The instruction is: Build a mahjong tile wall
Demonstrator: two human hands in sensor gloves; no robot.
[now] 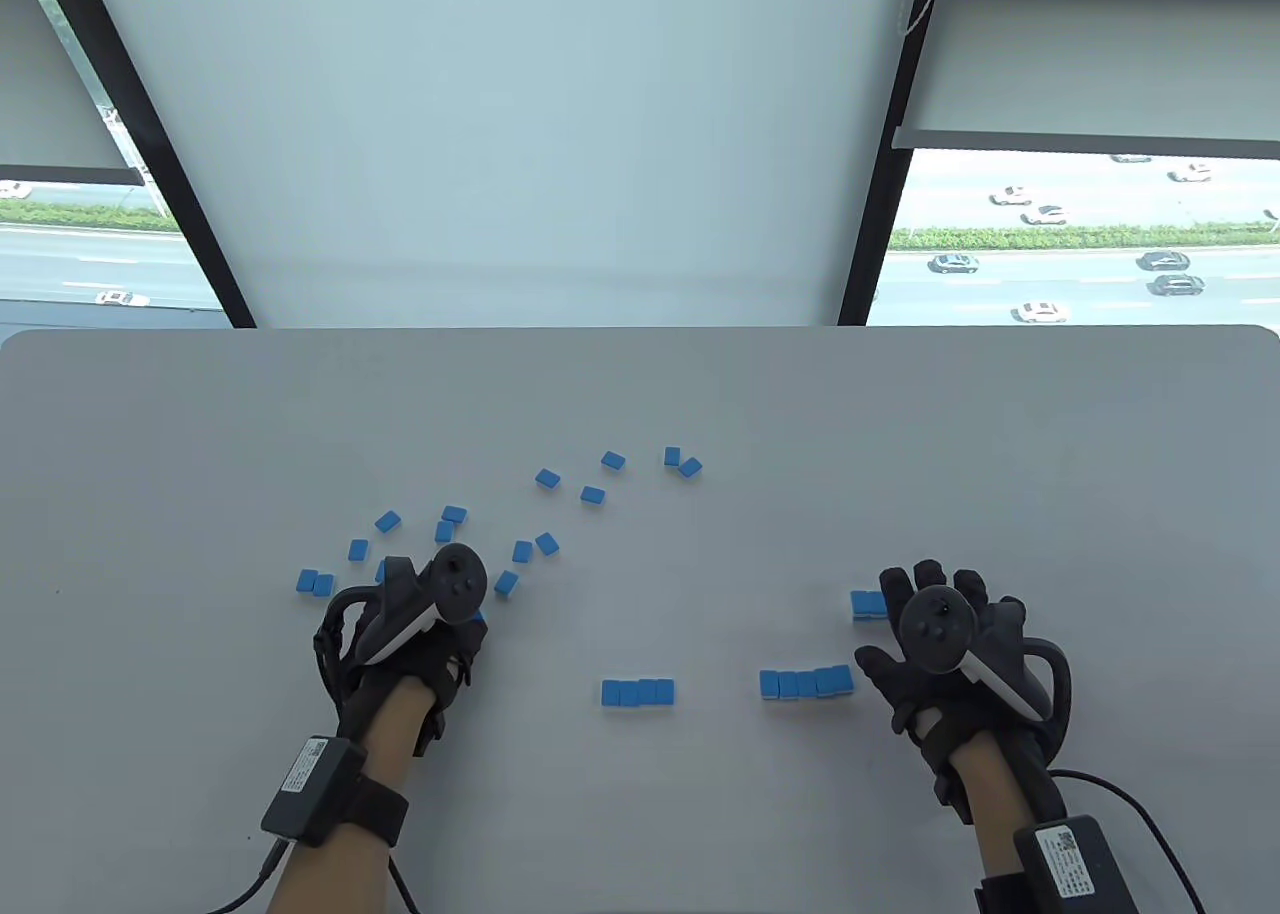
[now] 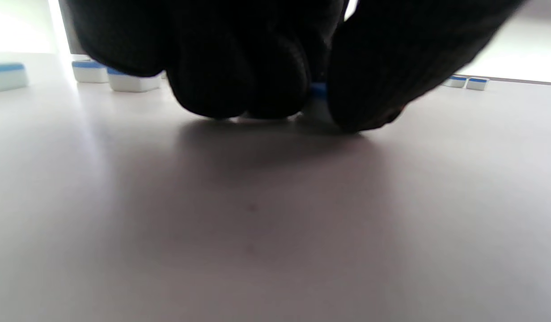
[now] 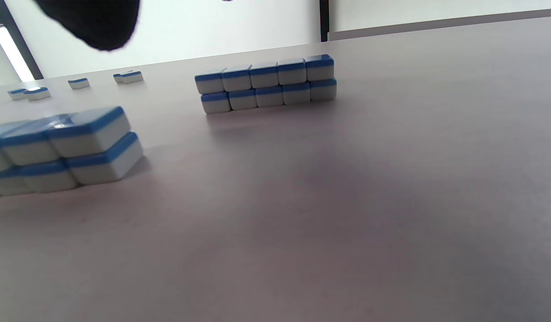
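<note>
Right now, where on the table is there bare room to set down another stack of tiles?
Bare: the gap between the four-tile row and the five-tile row, the near strip below both, and the far right. Crowded: the loose tiles beyond the left hand.

Blue-backed, white-bodied tiles (image 1: 637,692) (gloves (image 1: 960,654) black) on a grey table (image 1: 900,434).

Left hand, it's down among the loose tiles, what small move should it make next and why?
Probably lift the tile pinched between the left hand's fingertips and carry it toward the four-tile row. The left wrist view shows a blue edge between thumb and fingers, low at the table, and that row sits apart from the five-wide stacked section.
</note>
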